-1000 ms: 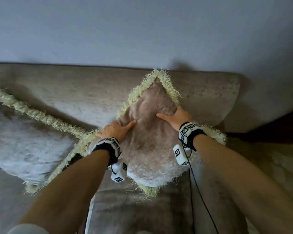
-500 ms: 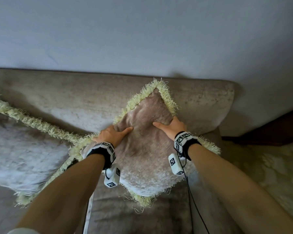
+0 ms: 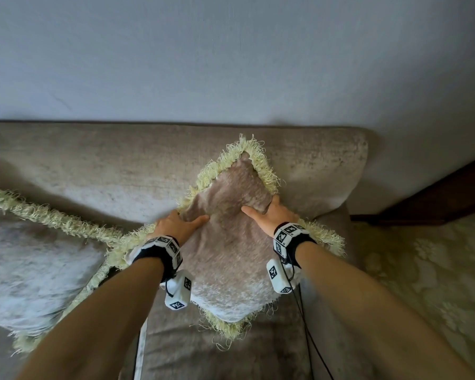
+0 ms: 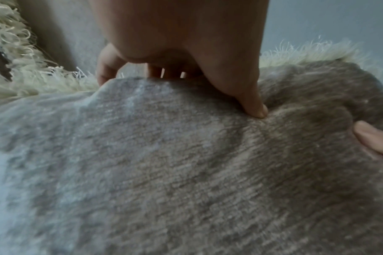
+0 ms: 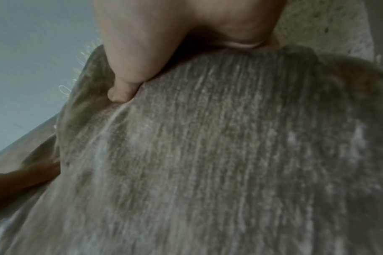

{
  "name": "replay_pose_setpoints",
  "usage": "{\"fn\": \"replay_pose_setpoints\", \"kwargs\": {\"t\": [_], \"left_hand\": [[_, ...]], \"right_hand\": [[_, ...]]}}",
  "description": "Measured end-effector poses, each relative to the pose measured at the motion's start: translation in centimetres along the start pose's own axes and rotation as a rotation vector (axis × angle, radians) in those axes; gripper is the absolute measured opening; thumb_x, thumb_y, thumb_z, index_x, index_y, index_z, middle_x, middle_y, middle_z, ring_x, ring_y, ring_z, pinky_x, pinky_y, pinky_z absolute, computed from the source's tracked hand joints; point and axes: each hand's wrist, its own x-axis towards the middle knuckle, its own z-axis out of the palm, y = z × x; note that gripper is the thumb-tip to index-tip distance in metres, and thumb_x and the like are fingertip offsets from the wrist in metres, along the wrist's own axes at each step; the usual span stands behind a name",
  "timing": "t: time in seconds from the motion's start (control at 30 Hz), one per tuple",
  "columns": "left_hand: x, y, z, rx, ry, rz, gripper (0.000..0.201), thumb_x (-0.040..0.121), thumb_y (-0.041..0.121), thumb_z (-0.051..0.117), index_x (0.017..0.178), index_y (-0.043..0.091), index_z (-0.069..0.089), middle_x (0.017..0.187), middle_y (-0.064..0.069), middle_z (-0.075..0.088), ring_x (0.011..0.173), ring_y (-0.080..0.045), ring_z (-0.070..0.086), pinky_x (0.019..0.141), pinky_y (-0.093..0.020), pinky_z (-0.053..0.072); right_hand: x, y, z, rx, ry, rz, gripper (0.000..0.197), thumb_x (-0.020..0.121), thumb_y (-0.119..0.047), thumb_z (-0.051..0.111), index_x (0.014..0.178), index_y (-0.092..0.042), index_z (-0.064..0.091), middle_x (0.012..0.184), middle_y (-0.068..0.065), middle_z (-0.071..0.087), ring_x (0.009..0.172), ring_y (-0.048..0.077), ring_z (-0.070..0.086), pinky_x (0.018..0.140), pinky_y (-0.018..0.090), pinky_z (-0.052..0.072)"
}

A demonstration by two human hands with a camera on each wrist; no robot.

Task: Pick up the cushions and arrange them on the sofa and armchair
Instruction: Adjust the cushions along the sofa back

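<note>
At far left a second fringed cushion lies on the sofa. The left hand and right hand grip the diamond-set fringed cushion between them, against the backrest.

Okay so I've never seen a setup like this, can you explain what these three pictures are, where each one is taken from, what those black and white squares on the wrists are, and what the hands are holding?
No machine here: a person works with bare hands and wears three cameras. The wide picture comes from a head camera looking down. The other two come from the small white cameras strapped under each wrist, looking along the hand. The checkered squares sit on black wristbands; their purpose isn't shown.

The left hand and right hand grip one brown cushion with pale fringe, stood on a corner like a diamond against the sofa backrest. Thumbs press its front; fingers curl behind its edges. A second fringed cushion lies to its left on the sofa.
</note>
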Motion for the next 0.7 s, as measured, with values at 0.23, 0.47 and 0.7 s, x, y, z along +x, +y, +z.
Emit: {"fn": "replay_pose_setpoints", "kwargs": {"t": [0.23, 0.47, 0.7], "left_hand": [[0.6, 0.7, 0.3, -0.082, 0.095, -0.027, 0.107, 0.068, 0.078, 0.065, 0.144, 0.011, 0.03, 0.144, -0.018, 0.04, 0.136, -0.038, 0.034, 0.106, -0.061, 0.035], [-1.8, 0.2, -0.1, -0.183, 0.168, 0.056, 0.104, 0.073, 0.072, 0.066, 0.15, 0.018, 0.022, 0.152, -0.014, 0.031, 0.141, -0.036, 0.027, 0.109, -0.063, 0.03], [-6.3, -0.8, -2.6, -0.139, 0.302, 0.157, 0.088, 0.077, 0.079, 0.054, 0.148, 0.036, 0.028, 0.158, 0.002, 0.027, 0.143, -0.027, 0.023, 0.107, -0.06, 0.032]], "right_hand": [[0.3, -0.1, 0.2, 0.036, 0.013, 0.011, 0.119, 0.069, -0.086, 0.054, 0.151, -0.007, 0.017, 0.153, 0.016, 0.033, 0.142, 0.035, 0.029, 0.114, 0.063, 0.017], [-0.9, -0.4, 0.4, 0.095, 0.066, 0.026, 0.12, 0.069, -0.08, 0.062, 0.152, -0.009, 0.012, 0.156, 0.016, 0.022, 0.144, 0.033, 0.021, 0.113, 0.057, 0.018], [-4.0, -1.1, -1.0, 0.198, 0.197, -0.073, 0.108, 0.074, -0.058, 0.076, 0.152, -0.016, 0.012, 0.156, 0.017, 0.018, 0.144, 0.034, 0.017, 0.11, 0.054, 0.026]]}}
